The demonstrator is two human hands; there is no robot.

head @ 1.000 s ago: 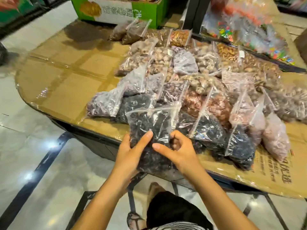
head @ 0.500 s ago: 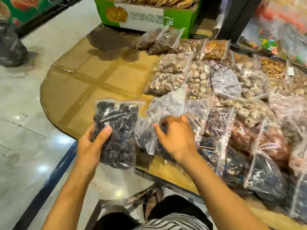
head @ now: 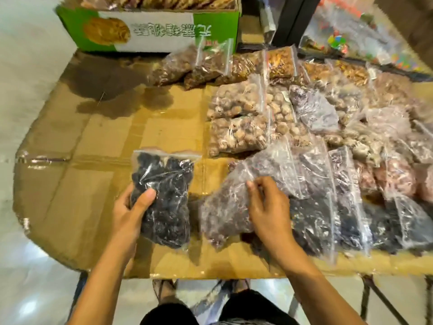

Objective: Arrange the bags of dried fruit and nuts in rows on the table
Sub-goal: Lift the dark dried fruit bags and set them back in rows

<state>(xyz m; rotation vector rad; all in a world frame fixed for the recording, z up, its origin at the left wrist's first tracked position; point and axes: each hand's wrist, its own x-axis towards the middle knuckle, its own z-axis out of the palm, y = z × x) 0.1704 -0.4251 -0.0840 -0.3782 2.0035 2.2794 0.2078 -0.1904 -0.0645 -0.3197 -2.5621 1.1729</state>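
Note:
My left hand (head: 131, 214) grips a clear zip bag of black dried fruit (head: 164, 198), which lies on the cardboard-covered table (head: 70, 184) left of the pile. My right hand (head: 267, 212) rests on a bag of purplish dried fruit (head: 225, 212) at the pile's near left corner, fingers pinching its plastic. Behind it lie two bags of pale round nuts (head: 236, 120), and several more bags of dark fruit, pink nuts and brown nuts spread to the right.
A green and white carton (head: 150, 31) stands at the table's far edge. Bags of coloured sweets (head: 365, 41) sit at the back right. The table's rounded edge runs along the left and front, with tiled floor (head: 28, 66) beyond.
My left hand carried the black fruit bag from the pile's front out to the left and set it down on the cardboard. My right hand let go and moved onto the purplish bag.

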